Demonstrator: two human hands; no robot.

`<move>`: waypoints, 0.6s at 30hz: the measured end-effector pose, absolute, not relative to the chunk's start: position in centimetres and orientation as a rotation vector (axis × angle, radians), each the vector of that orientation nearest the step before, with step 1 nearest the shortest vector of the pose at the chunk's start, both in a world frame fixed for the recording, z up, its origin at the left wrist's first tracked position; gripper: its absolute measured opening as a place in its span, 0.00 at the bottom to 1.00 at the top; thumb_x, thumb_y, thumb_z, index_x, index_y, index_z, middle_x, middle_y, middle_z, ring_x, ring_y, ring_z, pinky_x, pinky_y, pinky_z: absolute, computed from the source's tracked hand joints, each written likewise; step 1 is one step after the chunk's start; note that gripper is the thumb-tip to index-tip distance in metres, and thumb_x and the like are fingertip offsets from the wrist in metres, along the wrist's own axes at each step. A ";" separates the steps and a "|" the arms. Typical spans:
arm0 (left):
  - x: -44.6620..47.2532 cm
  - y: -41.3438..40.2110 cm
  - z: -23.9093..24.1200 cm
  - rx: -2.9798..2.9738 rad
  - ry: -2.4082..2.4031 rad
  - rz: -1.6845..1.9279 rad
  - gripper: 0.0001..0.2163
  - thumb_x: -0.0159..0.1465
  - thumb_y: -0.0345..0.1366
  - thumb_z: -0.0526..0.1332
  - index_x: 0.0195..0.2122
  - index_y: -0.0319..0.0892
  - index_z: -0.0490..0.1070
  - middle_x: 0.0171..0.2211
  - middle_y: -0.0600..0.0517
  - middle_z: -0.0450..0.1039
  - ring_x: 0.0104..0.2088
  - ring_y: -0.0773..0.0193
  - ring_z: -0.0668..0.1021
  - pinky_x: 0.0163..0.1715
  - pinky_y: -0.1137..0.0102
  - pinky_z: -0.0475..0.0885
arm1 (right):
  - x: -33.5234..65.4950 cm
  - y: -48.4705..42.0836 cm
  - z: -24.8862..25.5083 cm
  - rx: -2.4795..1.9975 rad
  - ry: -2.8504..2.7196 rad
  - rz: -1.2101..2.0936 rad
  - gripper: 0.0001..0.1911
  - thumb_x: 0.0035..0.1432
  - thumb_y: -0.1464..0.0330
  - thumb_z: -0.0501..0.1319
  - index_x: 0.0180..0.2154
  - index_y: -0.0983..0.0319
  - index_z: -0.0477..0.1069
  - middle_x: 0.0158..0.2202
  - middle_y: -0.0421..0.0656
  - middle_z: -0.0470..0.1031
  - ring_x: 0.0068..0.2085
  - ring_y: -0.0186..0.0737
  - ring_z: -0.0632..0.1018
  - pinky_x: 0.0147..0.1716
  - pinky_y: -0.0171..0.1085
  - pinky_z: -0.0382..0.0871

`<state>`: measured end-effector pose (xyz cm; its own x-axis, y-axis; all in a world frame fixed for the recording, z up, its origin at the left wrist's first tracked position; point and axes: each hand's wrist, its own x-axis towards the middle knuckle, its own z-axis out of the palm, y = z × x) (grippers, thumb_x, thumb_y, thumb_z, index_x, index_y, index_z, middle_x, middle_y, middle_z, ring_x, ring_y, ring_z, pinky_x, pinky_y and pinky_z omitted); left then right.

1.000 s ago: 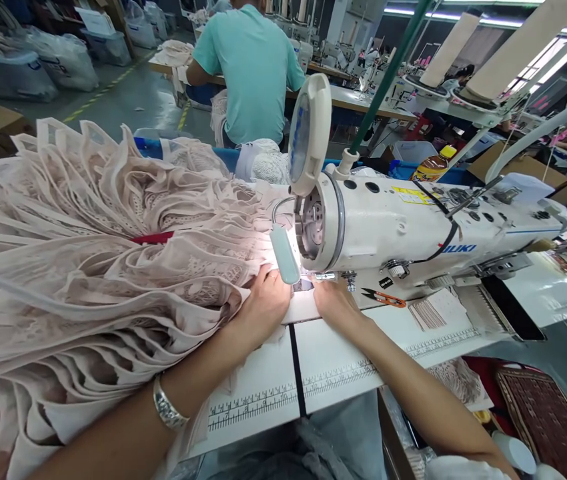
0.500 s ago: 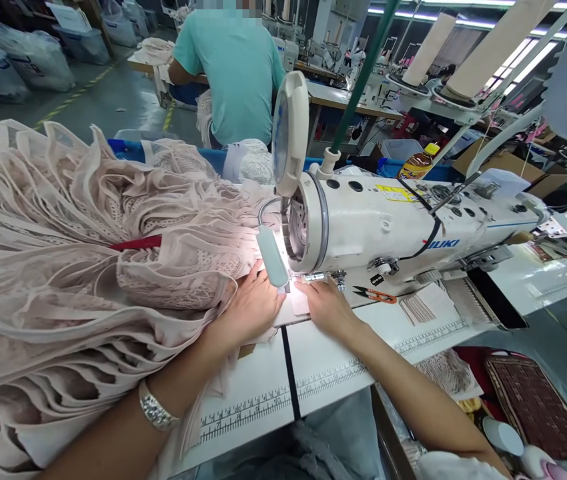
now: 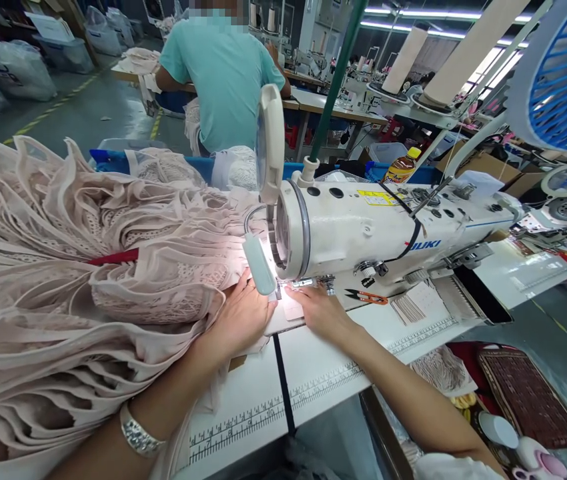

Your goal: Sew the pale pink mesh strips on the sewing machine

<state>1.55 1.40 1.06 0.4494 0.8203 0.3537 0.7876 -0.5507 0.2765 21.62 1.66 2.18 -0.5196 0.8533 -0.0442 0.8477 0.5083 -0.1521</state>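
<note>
Under the head of a white sewing machine point(image 3: 348, 230), a small piece of pale pink fabric point(image 3: 292, 309) lies lit by a bright lamp. My left hand point(image 3: 242, 312) rests flat with fingers stretched out, left of the needle area and beside the fabric. From the right, my right hand point(image 3: 324, 313) has its fingers drawn together at the fabric's edge; its thumb is partly hidden. A pale green oblong cover point(image 3: 259, 264) hangs above my left fingertips and hides part of the needle area. A large heap of pale pink lace garments point(image 3: 158, 287) reaches my left forearm.
Orange-handled thread snips point(image 3: 366, 296) and striped fabric pieces point(image 3: 409, 308) lie right of my right hand. A ruler strip point(image 3: 243, 427) runs along the table's front. A blue fan point(image 3: 563, 80) and a bottle point(image 3: 401, 167) stand behind. A person in a teal shirt point(image 3: 223, 80) sits ahead.
The view has shifted, so most things appear further left. Both hands stay at the fabric by the needle. The person ahead has raised the right arm.
</note>
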 end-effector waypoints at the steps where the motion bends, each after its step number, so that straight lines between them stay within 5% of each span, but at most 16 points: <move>1: 1.6 1.4 1.1 2.623 1.445 0.705 0.09 0.67 0.32 0.53 0.47 0.43 0.68 0.44 0.45 0.76 0.52 0.49 0.75 0.49 0.54 0.71 | 21.5 1.6 2.3 -1.528 -2.701 0.236 0.31 0.59 0.81 0.49 0.61 0.58 0.68 0.51 0.48 0.77 0.48 0.45 0.76 0.57 0.47 0.63; 11: 1.6 1.4 1.6 2.583 1.474 0.699 0.10 0.66 0.32 0.54 0.47 0.43 0.67 0.43 0.45 0.76 0.50 0.47 0.75 0.48 0.52 0.71 | 21.0 1.4 2.9 -1.615 -2.723 0.234 0.30 0.62 0.81 0.47 0.63 0.58 0.65 0.47 0.48 0.77 0.42 0.46 0.78 0.55 0.47 0.62; 18: 1.7 1.4 1.6 2.603 1.503 0.633 0.14 0.67 0.34 0.54 0.54 0.42 0.65 0.41 0.45 0.76 0.38 0.50 0.76 0.42 0.54 0.71 | 21.1 1.4 2.9 -1.624 -2.762 0.226 0.32 0.62 0.81 0.46 0.64 0.58 0.62 0.48 0.50 0.76 0.42 0.47 0.77 0.50 0.48 0.66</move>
